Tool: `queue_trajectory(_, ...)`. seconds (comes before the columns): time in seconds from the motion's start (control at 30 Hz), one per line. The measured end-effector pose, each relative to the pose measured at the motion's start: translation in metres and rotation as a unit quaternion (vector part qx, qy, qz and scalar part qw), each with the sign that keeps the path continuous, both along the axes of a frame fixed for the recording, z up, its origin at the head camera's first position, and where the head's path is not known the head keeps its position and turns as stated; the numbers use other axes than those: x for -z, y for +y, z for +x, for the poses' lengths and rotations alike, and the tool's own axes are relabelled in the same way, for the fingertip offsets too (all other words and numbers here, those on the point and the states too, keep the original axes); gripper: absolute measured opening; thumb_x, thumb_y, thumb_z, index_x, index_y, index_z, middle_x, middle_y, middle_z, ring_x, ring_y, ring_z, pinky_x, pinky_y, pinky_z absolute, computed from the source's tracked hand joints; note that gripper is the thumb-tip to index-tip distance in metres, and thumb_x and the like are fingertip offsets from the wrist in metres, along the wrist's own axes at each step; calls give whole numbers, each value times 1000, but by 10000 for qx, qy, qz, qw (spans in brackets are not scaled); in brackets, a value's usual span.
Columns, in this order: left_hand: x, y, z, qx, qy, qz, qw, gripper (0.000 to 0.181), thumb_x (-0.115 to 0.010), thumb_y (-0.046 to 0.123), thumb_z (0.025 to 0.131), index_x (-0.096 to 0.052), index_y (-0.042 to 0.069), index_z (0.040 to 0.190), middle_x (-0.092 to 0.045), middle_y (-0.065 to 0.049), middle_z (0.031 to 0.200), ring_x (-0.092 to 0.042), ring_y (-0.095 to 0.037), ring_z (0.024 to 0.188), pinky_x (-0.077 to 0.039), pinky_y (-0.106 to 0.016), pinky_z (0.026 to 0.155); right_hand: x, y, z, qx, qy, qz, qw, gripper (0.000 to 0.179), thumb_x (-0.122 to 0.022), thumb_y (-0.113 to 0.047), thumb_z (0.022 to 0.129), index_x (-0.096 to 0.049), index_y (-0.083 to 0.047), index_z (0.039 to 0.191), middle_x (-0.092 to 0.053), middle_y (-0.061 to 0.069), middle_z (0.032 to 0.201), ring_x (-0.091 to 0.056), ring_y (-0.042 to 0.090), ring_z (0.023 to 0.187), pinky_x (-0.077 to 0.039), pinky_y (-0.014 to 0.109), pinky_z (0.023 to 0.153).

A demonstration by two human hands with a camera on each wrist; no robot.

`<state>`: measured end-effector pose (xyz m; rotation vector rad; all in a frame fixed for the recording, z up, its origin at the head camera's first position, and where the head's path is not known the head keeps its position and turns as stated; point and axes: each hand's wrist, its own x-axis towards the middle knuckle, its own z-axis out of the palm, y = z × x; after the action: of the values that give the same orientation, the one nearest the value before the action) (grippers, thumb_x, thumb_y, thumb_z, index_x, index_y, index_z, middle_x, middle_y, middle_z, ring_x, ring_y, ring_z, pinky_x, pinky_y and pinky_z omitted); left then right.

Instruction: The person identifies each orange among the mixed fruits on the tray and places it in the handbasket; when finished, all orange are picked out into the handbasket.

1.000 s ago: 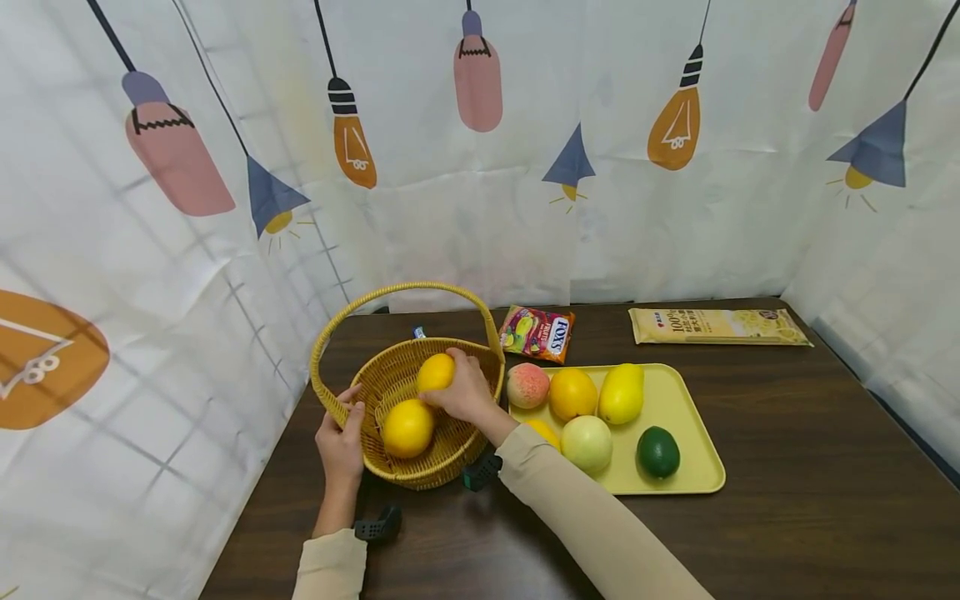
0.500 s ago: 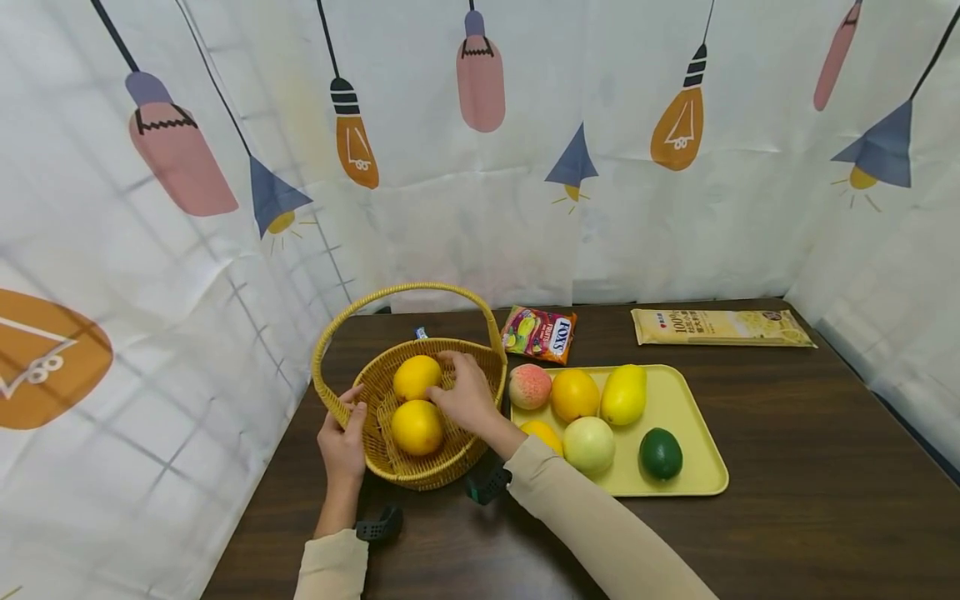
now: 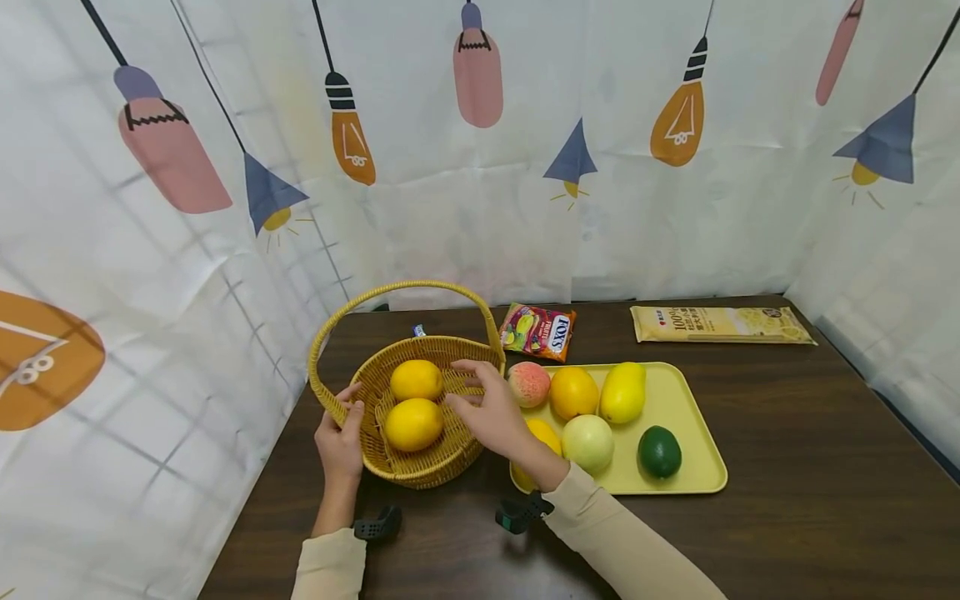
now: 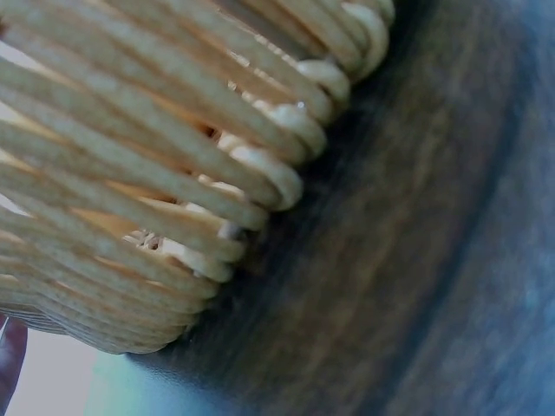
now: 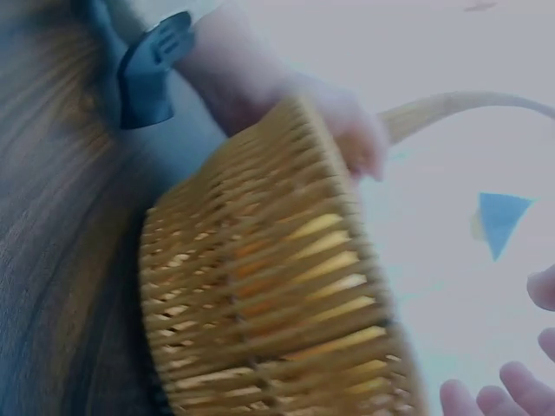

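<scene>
A yellow wicker basket [image 3: 442,477] with a tall arched handle stands on the dark wood table. My left hand [image 3: 341,446] grips its left side where the handle meets the rim, thumb on the inner side. Inside lie two yellow, lemon-like fruits [image 3: 414,424], one behind the other. Over the basket's right side, my right hand [image 3: 495,412] is raised with its fingers spread and nothing in them, apart from both fruits. In the right wrist view its fingertips [image 5: 512,394] show beside the woven wall. The left wrist view is filled by the basket's weave [image 4: 130,156].
Right of the basket sits a yellow tray [image 3: 693,458] with a peach [image 3: 528,384], an orange [image 3: 573,393], a yellow fruit [image 3: 623,392], a pale green apple [image 3: 587,444], an avocado [image 3: 659,452] and a partly covered yellow fruit [image 3: 543,435]. Behind lie a candy bag [image 3: 537,332] and a long packet [image 3: 722,324].
My right hand has let go of the rear yellow fruit, which settled leftward beside the other, and has drawn back to the right. The left hand keeps its grip on the basket.
</scene>
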<state>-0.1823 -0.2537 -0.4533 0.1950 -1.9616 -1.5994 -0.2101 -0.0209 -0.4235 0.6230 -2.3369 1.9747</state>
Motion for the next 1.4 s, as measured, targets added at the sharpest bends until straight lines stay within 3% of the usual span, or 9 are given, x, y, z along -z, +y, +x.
queue_trajectory(0.23, -1, 1, 1, -3, -6, 12, 10000, 29, -57, 14, 99, -61, -13, 108, -61, -21, 129, -52, -31, 122, -40, -13, 83, -7, 34, 7, -11, 38, -103, 9999, 37, -67, -17, 94, -59, -14, 130, -57, 8, 131, -56, 24, 114, -52, 36, 90)
queue_trajectory(0.37, -2, 2, 1, -23, -47, 44, 10000, 28, -57, 13, 99, -62, -12, 111, -61, -22, 129, -52, -33, 119, -41, -13, 80, -8, 54, 7, -59, -2, -60, 10000, 32, -66, -15, 94, -62, -13, 125, -60, 4, 125, -59, 26, 108, -51, 37, 89)
queue_trajectory(0.47, -1, 1, 1, -45, -87, 46, 9999, 28, -57, 14, 99, -62, -10, 113, -61, -22, 129, -53, -32, 118, -42, -13, 79, -8, 68, 4, 18, 82, 50, 10000, 28, -66, -15, 94, -64, -11, 122, -63, 8, 121, -61, 27, 106, -51, 41, 91)
queue_trajectory(0.73, 22, -13, -11, -135, -31, 137, 9998, 27, -57, 12, 98, -63, -8, 116, -63, -15, 130, -54, -18, 119, -42, -12, 83, -14, 102, -7, 141, 13, 300, 9995, 30, -65, -21, 96, -64, -4, 121, -66, 13, 118, -63, 27, 104, -51, 42, 89)
queue_trajectory(0.9, 29, -14, -16, -160, 81, 119, 9998, 25, -58, 13, 98, -64, -7, 113, -64, -12, 128, -53, -18, 122, -41, -13, 86, -13, 125, -14, 202, 88, 984, 9949, 33, -65, -20, 95, -62, -5, 124, -65, 12, 122, -61, 30, 108, -49, 46, 94)
queue_trajectory(1.13, 26, -12, -13, -108, -51, 131, 9998, 27, -59, 14, 98, -63, -8, 114, -64, -12, 129, -53, -25, 122, -40, -12, 84, -6, 149, -22, 486, 111, 1377, 9892, 36, -66, -17, 94, -60, -5, 128, -63, 14, 127, -55, 38, 118, -46, 50, 98)
queue_trajectory(1.4, 2, -2, 0, 7, -48, 44, 10000, 27, -57, 9, 98, -61, -11, 116, -61, -21, 129, -51, -34, 124, -41, -10, 87, -1, 174, -30, 1100, 175, 1715, 9789, 37, -67, -16, 94, -59, -5, 128, -62, 17, 127, -53, 40, 120, -40, 52, 103)
